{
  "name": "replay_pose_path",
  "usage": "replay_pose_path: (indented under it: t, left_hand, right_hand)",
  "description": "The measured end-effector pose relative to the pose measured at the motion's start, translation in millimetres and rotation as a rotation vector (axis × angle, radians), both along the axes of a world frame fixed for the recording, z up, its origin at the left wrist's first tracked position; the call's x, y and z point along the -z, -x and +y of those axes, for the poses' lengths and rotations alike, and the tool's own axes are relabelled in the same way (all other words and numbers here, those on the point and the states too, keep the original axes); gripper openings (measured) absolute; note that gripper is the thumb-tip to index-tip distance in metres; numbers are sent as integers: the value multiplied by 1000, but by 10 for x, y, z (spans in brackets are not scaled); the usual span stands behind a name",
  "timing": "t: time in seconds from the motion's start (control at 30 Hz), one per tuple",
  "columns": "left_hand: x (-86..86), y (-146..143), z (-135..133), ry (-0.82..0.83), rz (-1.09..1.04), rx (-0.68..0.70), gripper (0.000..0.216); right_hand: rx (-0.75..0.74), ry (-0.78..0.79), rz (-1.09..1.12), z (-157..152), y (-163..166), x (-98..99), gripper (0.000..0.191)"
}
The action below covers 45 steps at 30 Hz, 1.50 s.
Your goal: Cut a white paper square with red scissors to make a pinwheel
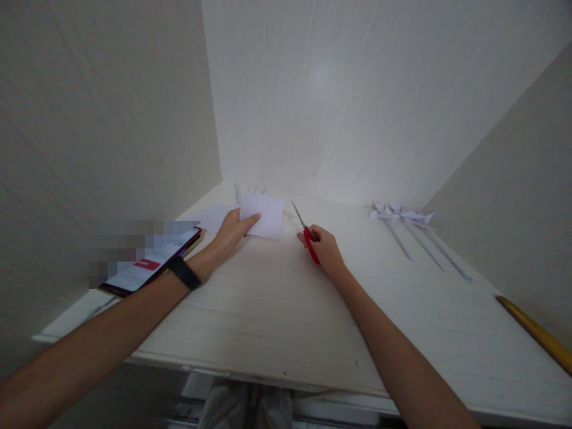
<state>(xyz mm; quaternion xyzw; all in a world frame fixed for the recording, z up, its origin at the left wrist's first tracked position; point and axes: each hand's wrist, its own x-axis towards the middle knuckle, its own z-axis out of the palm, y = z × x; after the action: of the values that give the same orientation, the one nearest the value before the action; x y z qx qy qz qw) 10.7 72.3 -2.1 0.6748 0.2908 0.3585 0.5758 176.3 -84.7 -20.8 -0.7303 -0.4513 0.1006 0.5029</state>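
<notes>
My left hand [235, 229] pinches a small square of white paper [263, 215] between thumb and fingers, holding it over the back middle of the table. To the right of the paper, my right hand [325, 247] grips red-handled scissors [309, 238], fingers in the handles. The blades point up and away, look closed or nearly so, and stay apart from the paper. Behind my left hand lies more white paper [210, 215]. A few thin white sticks [236, 192] lie at the back, partly hidden by the paper square.
White paper pinwheels [397, 211] on stick stems [424, 247] lie at the back right. At the left a phone [152, 262] with its screen lit rests near the wall. A gold-coloured object [534, 330] lies along the right edge. Walls enclose the white table [277, 310] on three sides.
</notes>
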Motion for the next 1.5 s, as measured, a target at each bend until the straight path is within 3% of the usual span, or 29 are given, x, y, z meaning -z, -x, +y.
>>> replay_pose_path:
  t: [0.27,0.4,0.6,0.73,0.93,1.13,1.33,1.5]
  left_hand:
    - [21,-2,5,-27,39,4,32]
    - [13,1,-15,-16,52,10,35]
    - [48,-9,-15,-16,35,21,31]
    - [61,-15,-8,-8,20,30,29]
    - [56,-26,3,24,-2,73,36]
    - [42,-21,22,12,8,64,40]
    - [-10,-4,-11,54,3,88,40]
    - [-67,-6,-84,136,-13,178,39]
  right_hand:
    - [-338,-25,498,-57,108,-94,46]
    - [-412,-66,546,-79,114,-112,58]
    - [-423,-185,610,-76,62,-150,63]
    - [-451,-83,610,-80,79,-131,66]
    - [-499,-15,525,-80,140,-123,56]
    - [-366,87,418,-105,51,-145,63]
    - [-361,83,450,-115,63,-171,64]
    - [-284,27,426,-34,139,-159,48]
